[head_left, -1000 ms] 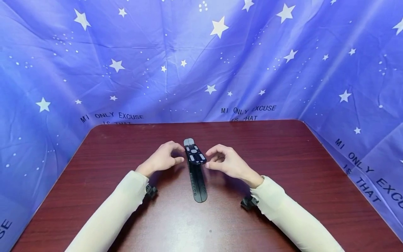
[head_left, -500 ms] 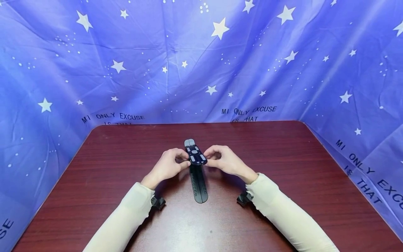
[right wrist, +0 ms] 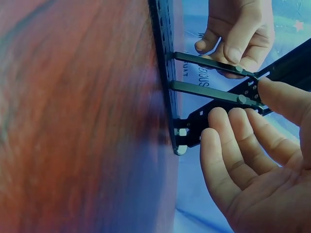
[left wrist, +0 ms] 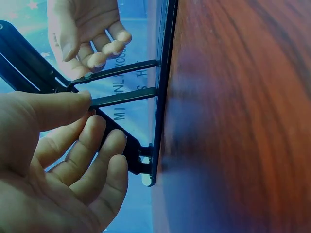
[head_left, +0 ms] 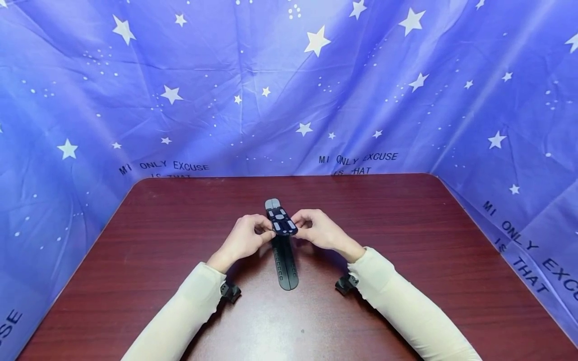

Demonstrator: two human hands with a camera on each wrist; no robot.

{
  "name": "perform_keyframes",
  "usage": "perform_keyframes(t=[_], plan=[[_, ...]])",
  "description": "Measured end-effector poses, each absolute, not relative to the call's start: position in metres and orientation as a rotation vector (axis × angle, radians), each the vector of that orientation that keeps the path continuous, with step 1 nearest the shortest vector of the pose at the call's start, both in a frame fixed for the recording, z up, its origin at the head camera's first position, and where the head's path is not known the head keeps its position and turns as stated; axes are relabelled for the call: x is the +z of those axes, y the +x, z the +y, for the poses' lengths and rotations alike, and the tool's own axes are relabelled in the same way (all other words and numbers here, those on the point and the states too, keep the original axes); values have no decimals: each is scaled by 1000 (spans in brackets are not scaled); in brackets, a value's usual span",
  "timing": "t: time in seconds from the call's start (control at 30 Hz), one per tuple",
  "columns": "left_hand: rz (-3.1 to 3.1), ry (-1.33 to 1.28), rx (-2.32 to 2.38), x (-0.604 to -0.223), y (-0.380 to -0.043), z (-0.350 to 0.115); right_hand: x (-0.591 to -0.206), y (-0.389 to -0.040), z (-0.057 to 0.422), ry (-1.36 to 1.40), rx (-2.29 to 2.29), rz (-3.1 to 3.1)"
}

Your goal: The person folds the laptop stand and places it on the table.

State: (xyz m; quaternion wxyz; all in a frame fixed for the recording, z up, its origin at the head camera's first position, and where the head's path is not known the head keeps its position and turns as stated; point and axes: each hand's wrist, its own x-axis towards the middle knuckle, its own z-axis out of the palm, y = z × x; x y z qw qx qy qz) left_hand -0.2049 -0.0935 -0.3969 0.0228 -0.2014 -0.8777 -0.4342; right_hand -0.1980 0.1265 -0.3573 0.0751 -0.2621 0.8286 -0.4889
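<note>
A black folding stand (head_left: 285, 265) stands in the middle of the table, its long base flat. Its upper plate (head_left: 282, 220), with pale grey pads, tilts up from the far end. Two thin struts (left wrist: 125, 97) link base and plate. On the left side, my left hand (head_left: 246, 235) pinches the stand where a strut meets the plate, thumb above and fingers curled below. From the other side, my right hand (head_left: 321, 229) holds the same joint area, its thumb (right wrist: 282, 97) by the strut's end and fingers under the plate. Both hands partly hide the plate's edges.
The reddish-brown wooden table (head_left: 180, 200) surrounds the stand. Behind and beside it hangs a blue cloth (head_left: 253, 115) with white stars and printed words. Small black wrist cameras (head_left: 231, 292) sit below both cream sleeves (head_left: 180, 311).
My two hands have moved inward from beside the stand and now hold its sides. The left came rightward, the right slightly leftward. The stand keeps its pose.
</note>
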Motion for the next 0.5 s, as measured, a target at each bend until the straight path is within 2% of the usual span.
perform_keyframes(t=[0.23, 0.5], plan=[[-2705, -616, -1378, -399, -205, -93, -364, -200, 124, -755, -1513, 2363], [-2674, -576, -1362, -403, -208, -92, -393, -219, 122, -669, -1576, 2271]])
